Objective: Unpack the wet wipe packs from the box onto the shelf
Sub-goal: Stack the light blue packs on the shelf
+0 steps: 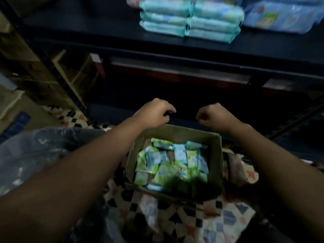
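An open cardboard box (214, 165) stands on the patterned floor below me, holding several small green and light-blue wet wipe packs (171, 163). Both my arms reach over it. My left hand (157, 111) hovers past the box's far left corner, fingers loosely curled and holding nothing. My right hand (214, 114) hovers past the far right corner, fingers curled in, nothing visible in it. Above, the dark shelf (105, 37) carries two stacks of teal wipe packs (190, 19).
Blue wipe packs (280, 16) lie on the shelf to the right of the teal stacks. A clear plastic bag (35, 155) bulges at the left under my forearm. Cardboard cartons (15, 109) stand at far left. A lower shelf rail (175, 67) runs behind the hands.
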